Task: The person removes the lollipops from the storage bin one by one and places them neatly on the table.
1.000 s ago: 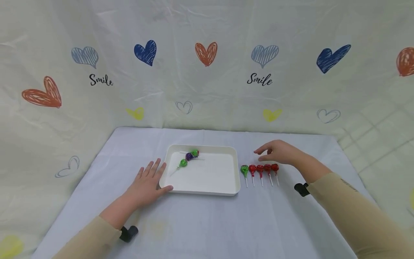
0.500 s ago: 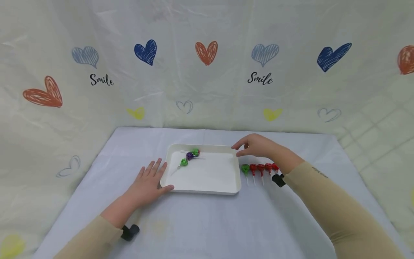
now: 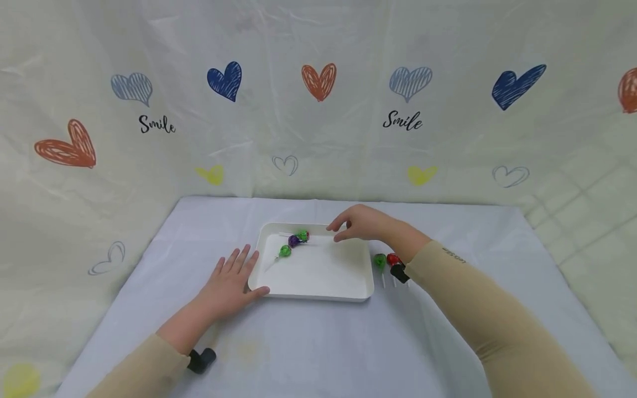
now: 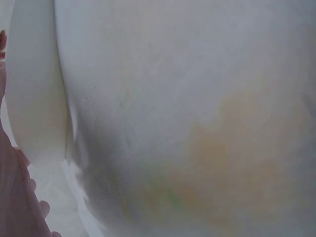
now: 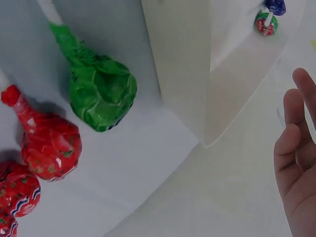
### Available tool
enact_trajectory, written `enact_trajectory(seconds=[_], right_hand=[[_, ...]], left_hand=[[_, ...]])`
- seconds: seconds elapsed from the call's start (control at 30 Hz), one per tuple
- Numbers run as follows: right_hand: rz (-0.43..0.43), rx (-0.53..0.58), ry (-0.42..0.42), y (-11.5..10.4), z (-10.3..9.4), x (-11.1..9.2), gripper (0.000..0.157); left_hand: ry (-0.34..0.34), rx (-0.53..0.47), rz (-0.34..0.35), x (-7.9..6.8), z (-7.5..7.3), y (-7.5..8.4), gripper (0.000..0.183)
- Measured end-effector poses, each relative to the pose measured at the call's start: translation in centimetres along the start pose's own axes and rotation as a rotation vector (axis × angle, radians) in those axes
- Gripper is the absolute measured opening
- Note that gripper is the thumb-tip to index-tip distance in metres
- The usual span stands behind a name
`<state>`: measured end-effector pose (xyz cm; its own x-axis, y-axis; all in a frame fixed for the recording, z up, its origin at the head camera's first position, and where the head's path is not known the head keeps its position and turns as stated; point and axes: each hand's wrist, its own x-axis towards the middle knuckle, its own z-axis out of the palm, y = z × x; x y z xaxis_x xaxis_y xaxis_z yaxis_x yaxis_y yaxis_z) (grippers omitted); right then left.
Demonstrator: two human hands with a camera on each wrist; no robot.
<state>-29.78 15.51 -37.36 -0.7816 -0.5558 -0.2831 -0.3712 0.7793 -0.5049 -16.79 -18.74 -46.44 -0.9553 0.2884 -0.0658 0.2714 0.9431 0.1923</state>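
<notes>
My left hand lies with fingers spread at the left side of a white tray, thumb at its near left corner. Inside the tray, towards the back left, are a green lollipop, a purple lollipop and a green-and-red lollipop. Over the tray's back right part hovers my right hand, fingers loosely bent and nothing between them. The right wrist view shows that hand beside the tray wall. Just the tray's outer side and the hand's edge show in the left wrist view.
Right of the tray stands a row of lollipops, a green one first, then red ones; my right forearm hides part of it in the head view. A white cloth covers the table, and a heart-printed curtain hangs behind.
My right hand has moved left, from above the row of lollipops to over the tray. Its sleeve now covers most of the red ones. The left hand has stayed put.
</notes>
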Motion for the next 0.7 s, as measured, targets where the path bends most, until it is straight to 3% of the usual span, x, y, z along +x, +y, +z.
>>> enact_trajectory(seconds=[0.2,0.7], right_hand=[[-0.058,-0.064,-0.014,-1.0,1.1,2.1,0.034],[-0.167,-0.233,-0.074,-6.0,3.7,6.1,0.03]], left_hand=[[-0.002,-0.001,0.0,-0.2,-0.5,0.5,0.104],[-0.022,0.033,-0.013,-0.4,-1.0,0.8,0.103]])
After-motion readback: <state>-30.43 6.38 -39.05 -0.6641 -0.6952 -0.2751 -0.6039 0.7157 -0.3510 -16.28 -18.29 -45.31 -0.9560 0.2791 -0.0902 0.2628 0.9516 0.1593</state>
